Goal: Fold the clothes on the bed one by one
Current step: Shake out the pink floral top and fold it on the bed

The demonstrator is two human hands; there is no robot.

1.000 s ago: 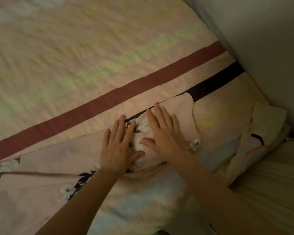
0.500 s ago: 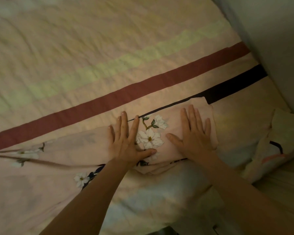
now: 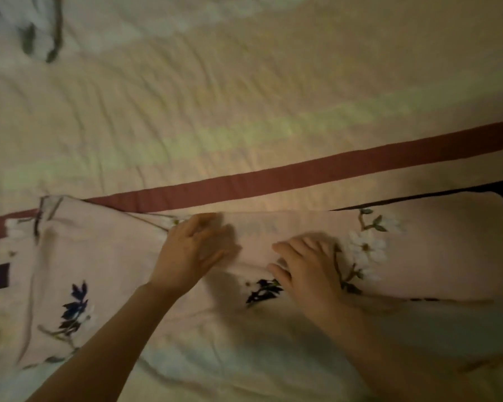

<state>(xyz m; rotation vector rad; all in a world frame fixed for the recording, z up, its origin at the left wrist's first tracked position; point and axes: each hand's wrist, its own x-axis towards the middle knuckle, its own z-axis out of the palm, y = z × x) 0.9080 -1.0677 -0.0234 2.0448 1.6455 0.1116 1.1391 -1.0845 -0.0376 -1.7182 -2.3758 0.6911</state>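
Pink floral garment mid-fold on bed; task judged early to middle, not finished.

The pink flowered garment point(image 3: 273, 236) lies stretched lengthwise across the near part of the bed point(image 3: 244, 82), partly over the sheet's red stripe point(image 3: 302, 172). It already looks narrowed into a long band, so a lengthwise fold seems made; its left end is still spread wide and no crosswise fold shows. Left hand point(image 3: 192, 250) rests on the cloth near its far edge, fingers bent and blurred; cannot tell whether the grip pinches fabric or only presses. Right hand point(image 3: 305, 265) lies on the band beside the white flowers, fingers loosely spread, pressing flat. A pale piece of clothing point(image 3: 41, 27) at the far left corner appears unfolded, so more remains.
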